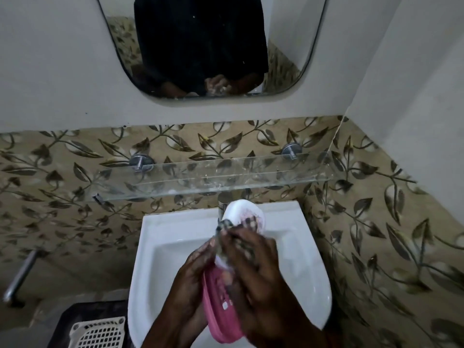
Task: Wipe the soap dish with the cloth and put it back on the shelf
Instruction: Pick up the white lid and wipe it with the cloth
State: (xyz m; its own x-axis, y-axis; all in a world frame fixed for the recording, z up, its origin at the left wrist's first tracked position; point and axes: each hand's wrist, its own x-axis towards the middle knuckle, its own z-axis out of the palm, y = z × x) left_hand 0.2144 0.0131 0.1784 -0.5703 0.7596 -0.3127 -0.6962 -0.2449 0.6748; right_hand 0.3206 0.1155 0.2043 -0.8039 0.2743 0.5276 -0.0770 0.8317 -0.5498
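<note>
Big mirror (pixel 200 46) up top, leafy patterned tiles (pixel 376 209) under it, and a white sink (pixel 160 247) below. The glass shelf (pixel 226 175) sits on the tiles between mirror and sink, on two metal pegs. Down in the left corner there's a white vented basket (pixel 99 332) thing.

Both hands are over the sink. Left hand (pixel 193 280) grips the pink soap dish (pixel 221 307) from the side; its white half (pixel 241 212) is tipped up toward the shelf. Right hand (pixel 261 272) has a checked cloth (pixel 247 228) bunched in its fingers, pressed onto the dish. Pretty blurry though.
</note>
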